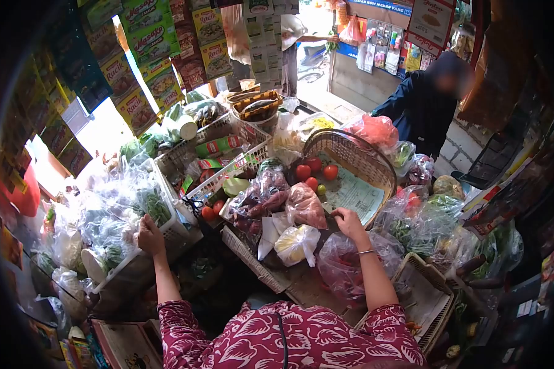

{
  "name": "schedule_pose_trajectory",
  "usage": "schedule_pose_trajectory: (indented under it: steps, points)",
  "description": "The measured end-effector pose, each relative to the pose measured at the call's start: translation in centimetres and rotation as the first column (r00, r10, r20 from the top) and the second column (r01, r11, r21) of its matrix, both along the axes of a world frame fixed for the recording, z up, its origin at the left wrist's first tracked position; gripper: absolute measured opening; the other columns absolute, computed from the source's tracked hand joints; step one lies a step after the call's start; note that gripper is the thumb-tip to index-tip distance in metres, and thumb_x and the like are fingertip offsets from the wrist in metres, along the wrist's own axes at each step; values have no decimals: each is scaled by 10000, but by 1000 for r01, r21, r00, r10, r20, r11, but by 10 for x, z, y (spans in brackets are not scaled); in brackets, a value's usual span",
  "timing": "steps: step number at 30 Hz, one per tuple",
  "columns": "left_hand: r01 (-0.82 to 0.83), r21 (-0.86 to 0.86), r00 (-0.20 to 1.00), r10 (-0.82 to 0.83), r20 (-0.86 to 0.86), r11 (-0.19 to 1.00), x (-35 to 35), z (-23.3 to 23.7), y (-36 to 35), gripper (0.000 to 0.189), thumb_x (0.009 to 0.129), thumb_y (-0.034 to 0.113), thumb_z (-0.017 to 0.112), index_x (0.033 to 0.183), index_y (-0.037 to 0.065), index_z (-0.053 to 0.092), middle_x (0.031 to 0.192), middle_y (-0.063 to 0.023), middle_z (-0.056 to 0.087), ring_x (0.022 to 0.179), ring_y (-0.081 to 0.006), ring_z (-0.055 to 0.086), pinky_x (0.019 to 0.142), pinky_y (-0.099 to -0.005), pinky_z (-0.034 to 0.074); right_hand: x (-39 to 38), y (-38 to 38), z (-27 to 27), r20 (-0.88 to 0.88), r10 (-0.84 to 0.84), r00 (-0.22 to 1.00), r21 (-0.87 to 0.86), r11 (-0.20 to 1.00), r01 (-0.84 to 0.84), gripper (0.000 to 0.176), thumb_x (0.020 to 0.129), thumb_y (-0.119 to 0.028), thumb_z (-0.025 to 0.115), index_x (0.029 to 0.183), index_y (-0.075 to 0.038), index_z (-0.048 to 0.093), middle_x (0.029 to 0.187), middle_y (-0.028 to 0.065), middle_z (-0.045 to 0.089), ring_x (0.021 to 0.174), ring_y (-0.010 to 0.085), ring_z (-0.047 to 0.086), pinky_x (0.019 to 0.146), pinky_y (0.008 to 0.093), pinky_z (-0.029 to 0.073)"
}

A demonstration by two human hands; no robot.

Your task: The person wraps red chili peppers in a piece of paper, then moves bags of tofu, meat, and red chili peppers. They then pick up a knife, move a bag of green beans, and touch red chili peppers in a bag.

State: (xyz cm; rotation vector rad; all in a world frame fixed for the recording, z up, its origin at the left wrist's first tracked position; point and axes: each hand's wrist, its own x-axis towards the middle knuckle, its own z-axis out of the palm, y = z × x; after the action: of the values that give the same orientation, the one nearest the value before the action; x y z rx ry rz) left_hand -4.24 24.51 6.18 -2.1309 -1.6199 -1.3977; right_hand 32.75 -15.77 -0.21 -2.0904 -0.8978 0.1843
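Observation:
My left hand (149, 236) is closed at the right edge of a pile of bagged greens (120, 215) in a white crate; what its fingers hold, if anything, is hidden. My right hand (348, 222) reaches over the near rim of a wicker basket (385, 178), beside a clear bag of pinkish produce (306, 206). Its fingers point left, with nothing visible in them. Red tomatoes (330, 172) and a paper sheet (354, 195) lie in the basket. A white-yellow bag (297, 245) and a large clear bag of red produce (351, 264) sit nearer me.
A white plastic crate (228, 169) with packets stands behind. Bagged vegetables (425, 215) are heaped at the right, above a beige plastic basket (440, 286). Hanging sachets (154, 37) line the upper left. A person in dark clothing (421, 104) is beyond the stall.

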Motion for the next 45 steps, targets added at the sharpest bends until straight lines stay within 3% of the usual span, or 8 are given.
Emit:
schedule_pose_trajectory:
  steps: [10, 26, 33, 39, 41, 42, 43, 45]
  points:
    - [0, -27, 1000, 0, 15, 1000, -1, 0, -1, 418, 884, 426, 384, 870, 102, 647, 691, -153, 618, 628, -357, 589, 562, -460, 445, 0, 0, -1, 5, 2, 1000, -18, 1000, -2, 189, 767, -75, 512, 906, -1, 616, 852, 169, 632, 829, 285, 615, 742, 332, 471]
    - [-3, -76, 999, 7, 44, 997, 0, 0, 0, 426, 886, 429, 375, 821, 100, 638, 689, -130, 618, 642, -344, 585, 573, -442, 447, -2, 0, -1, -25, 41, 999, -19, 999, -41, 207, 745, -109, 574, 912, 9, 612, 853, 173, 631, 816, 276, 618, 734, 328, 474]
    - [11, -8, 999, -10, 39, 1000, 1, 2, -3, 431, 887, 428, 378, 800, 98, 642, 652, -141, 600, 604, -344, 569, 545, -450, 420, -3, 0, 1, 43, 22, 999, 3, 1000, -23, 196, 723, -98, 601, 883, 14, 619, 821, 161, 636, 787, 261, 625, 718, 321, 480]
    - [4, -31, 1000, -3, 17, 1000, 0, 2, -2, 396, 886, 405, 396, 838, 103, 647, 692, -133, 622, 646, -337, 592, 581, -432, 456, -16, 9, 26, -59, -64, 996, 193, 979, 74, 144, 741, -97, 593, 849, -10, 632, 783, 115, 642, 728, 202, 619, 683, 287, 480]
    - [6, -30, 1000, -5, 30, 1000, 0, 1, -1, 389, 886, 401, 401, 836, 105, 648, 692, -138, 621, 646, -338, 592, 582, -433, 457, -32, 12, 44, -82, 17, 996, 344, 939, 12, 157, 754, -112, 591, 879, -26, 630, 809, 84, 639, 702, 182, 602, 653, 284, 480]
    - [-9, -50, 1000, 9, -4, 999, -2, -1, 1, 392, 885, 407, 400, 842, 107, 650, 692, -141, 621, 639, -339, 591, 579, -433, 457, -40, 12, 52, -225, 108, 968, 341, 940, -25, 216, 744, -143, 621, 941, -55, 629, 927, 64, 623, 861, 196, 572, 749, 307, 461]
    - [-27, -70, 999, 24, -37, 997, -4, -3, 4, 395, 884, 412, 399, 848, 110, 652, 692, -144, 621, 632, -339, 590, 577, -434, 456, -50, 13, 62, -225, 109, 968, 340, 940, -27, 216, 744, -143, 621, 941, -55, 629, 927, 64, 623, 861, 196, 572, 749, 307, 461]
    - [-20, -51, 1000, 19, -15, 999, -6, -10, 10, 399, 884, 416, 398, 846, 110, 651, 688, -143, 620, 638, -342, 590, 577, -437, 455, -78, 18, 90, 141, 307, 941, 338, 879, -337, 300, 717, -207, 667, 990, -88, 628, 1085, 69, 572, 1080, 224, 466, 912, 354, 371]
